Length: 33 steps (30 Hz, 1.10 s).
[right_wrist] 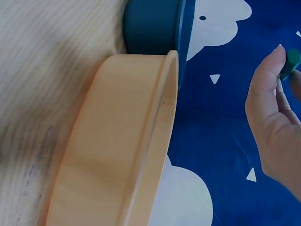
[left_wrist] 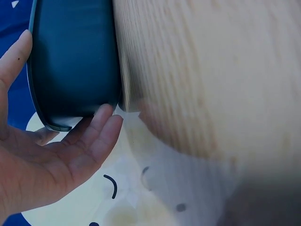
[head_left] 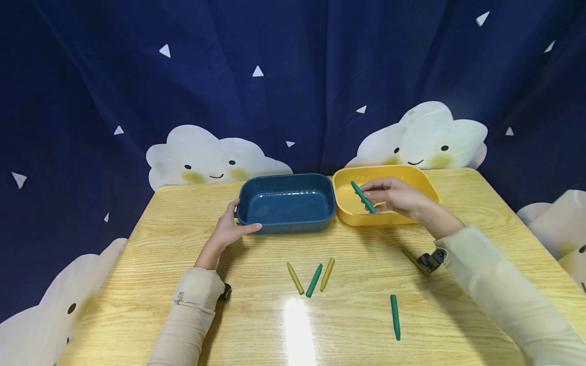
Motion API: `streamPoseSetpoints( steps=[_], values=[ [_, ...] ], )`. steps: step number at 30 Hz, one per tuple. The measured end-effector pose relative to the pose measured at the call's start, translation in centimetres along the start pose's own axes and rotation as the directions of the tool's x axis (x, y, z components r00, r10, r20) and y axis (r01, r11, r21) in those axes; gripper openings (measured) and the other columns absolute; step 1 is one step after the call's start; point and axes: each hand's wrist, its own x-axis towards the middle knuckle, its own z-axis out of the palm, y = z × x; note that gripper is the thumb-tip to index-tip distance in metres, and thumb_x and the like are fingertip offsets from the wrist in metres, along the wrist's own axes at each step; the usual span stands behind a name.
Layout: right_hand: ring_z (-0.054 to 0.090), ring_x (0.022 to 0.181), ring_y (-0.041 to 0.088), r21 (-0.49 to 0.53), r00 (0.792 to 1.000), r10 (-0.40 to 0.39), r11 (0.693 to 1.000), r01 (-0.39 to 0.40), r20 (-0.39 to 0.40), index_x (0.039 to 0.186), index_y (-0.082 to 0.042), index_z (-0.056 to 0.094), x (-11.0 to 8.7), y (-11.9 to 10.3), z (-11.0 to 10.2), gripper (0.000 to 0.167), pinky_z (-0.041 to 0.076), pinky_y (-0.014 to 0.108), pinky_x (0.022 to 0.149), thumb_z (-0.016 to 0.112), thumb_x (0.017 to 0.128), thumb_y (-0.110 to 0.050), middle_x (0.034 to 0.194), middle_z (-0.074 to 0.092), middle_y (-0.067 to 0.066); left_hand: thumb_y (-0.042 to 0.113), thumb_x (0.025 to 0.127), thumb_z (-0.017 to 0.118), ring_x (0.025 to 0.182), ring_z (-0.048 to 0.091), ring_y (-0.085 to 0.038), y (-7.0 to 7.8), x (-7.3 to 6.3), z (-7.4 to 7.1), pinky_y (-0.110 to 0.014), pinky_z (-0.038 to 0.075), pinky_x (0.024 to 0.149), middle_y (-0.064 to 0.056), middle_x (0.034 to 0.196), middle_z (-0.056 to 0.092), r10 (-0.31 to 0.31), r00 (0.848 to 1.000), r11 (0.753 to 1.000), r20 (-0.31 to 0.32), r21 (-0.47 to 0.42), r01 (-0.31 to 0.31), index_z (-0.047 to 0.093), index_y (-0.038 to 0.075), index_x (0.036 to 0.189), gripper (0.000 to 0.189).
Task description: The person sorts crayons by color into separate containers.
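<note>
Above the yellow bin (head_left: 423, 190), my right hand (head_left: 396, 197) pinches a green crayon (head_left: 363, 197) between thumb and fingers. The crayon is tilted, its upper end to the left. In the right wrist view, only a short piece of the crayon (right_wrist: 292, 62) shows at the right edge, and the hand is higher than the bin rim. My left hand (head_left: 227, 229) grips the left end of the blue bin (head_left: 286, 226), thumb along the front rim. From the left wrist camera, the other fingers (left_wrist: 101, 129) curl at that end.
On the table in front of the bins lie a yellow crayon (head_left: 295, 278), a green crayon (head_left: 314, 280) and another yellow crayon (head_left: 327, 274). A green crayon (head_left: 396, 317) lies further right. One more yellow crayon (head_left: 412, 258) is partly hidden by the right wrist camera (head_left: 432, 260).
</note>
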Motion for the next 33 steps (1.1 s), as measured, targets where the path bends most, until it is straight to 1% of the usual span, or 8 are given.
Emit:
streamPoseSetpoints(
  steps=[8,16,20,23,24,27,30,33],
  values=[
    [0.061,0.075,0.016,0.027,0.999,-0.018,0.999,0.016,0.052,0.106,0.000,0.056,1.4,-1.3,-0.2,0.016,0.051,0.034,0.074,0.047,0.094,-0.006,0.084,0.061,0.004,0.029,0.074,0.076,0.118,0.040,-0.039,0.0,0.0,0.0,-0.048,0.039,0.091,-0.025,0.138,0.031,-0.006,1.000,1.000,0.002,-0.001,0.006,0.010,0.007,0.145,0.099],
    [0.060,0.073,0.017,0.011,0.996,-0.021,1.000,0.020,0.086,0.105,-0.003,0.059,2.9,-2.5,0.1,0.016,0.051,0.032,0.072,0.047,0.095,-0.007,0.085,0.059,0.006,0.030,0.073,0.077,0.120,0.039,-0.038,-0.1,0.1,0.0,-0.048,0.039,0.091,-0.024,0.140,0.028,-0.009,1.000,1.000,0.001,0.001,0.009,0.011,0.007,0.145,0.100],
    [0.061,0.072,0.017,0.013,0.995,-0.028,1.000,0.027,0.098,0.099,-0.009,0.064,3.7,-2.8,0.3,0.017,0.051,0.030,0.070,0.047,0.094,-0.006,0.086,0.059,0.007,0.030,0.074,0.076,0.119,0.039,-0.038,0.0,0.1,-0.1,-0.048,0.040,0.090,-0.024,0.140,0.028,-0.010,1.000,1.000,0.000,0.002,0.010,0.011,0.007,0.145,0.100],
    [0.061,0.072,0.016,0.001,0.995,-0.033,0.999,0.034,0.096,0.101,-0.007,0.064,4.3,-3.0,0.5,0.015,0.051,0.030,0.070,0.051,0.093,-0.008,0.086,0.060,0.008,0.030,0.074,0.076,0.118,0.040,-0.038,0.1,0.0,-0.1,-0.047,0.040,0.089,-0.024,0.139,0.030,-0.014,1.000,1.000,0.002,0.002,0.014,0.010,0.007,0.145,0.100],
    [0.061,0.072,0.016,-0.006,0.994,-0.040,0.999,0.040,0.100,0.104,-0.004,0.062,4.5,-3.0,0.6,0.016,0.051,0.031,0.070,0.052,0.093,-0.009,0.086,0.060,0.008,0.030,0.074,0.076,0.118,0.040,-0.038,0.1,0.0,-0.1,-0.047,0.040,0.090,-0.025,0.139,0.030,-0.016,1.000,1.000,0.003,0.005,0.015,0.010,0.007,0.145,0.101],
    [0.061,0.073,0.017,-0.020,0.990,-0.061,0.998,0.064,0.126,0.109,0.003,0.058,5.2,-3.2,0.7,0.025,0.052,0.032,0.070,0.056,0.091,-0.013,0.087,0.060,0.009,0.031,0.073,0.076,0.119,0.040,-0.038,0.1,0.0,-0.1,-0.047,0.040,0.090,-0.024,0.138,0.031,-0.022,1.000,1.000,0.005,0.008,0.022,0.010,0.007,0.146,0.101],
    [0.061,0.073,0.017,-0.027,0.989,-0.062,0.997,0.066,0.137,0.110,0.005,0.057,5.8,-3.3,0.9,0.028,0.052,0.032,0.070,0.058,0.090,-0.015,0.086,0.060,0.008,0.031,0.073,0.077,0.120,0.038,-0.037,0.1,0.1,-0.1,-0.048,0.038,0.092,-0.024,0.139,0.031,-0.024,1.000,1.000,0.003,0.007,0.024,0.010,0.008,0.146,0.102],
    [0.061,0.070,0.016,-0.031,0.995,-0.025,0.999,0.028,0.095,0.109,0.005,0.058,6.4,-3.4,1.2,0.024,0.052,0.032,0.070,0.056,0.091,-0.011,0.084,0.061,0.007,0.032,0.072,0.077,0.121,0.038,-0.037,0.0,0.1,-0.1,-0.048,0.038,0.092,-0.023,0.139,0.031,-0.024,1.000,1.000,0.000,0.008,0.024,0.011,0.008,0.146,0.102]
  ],
)
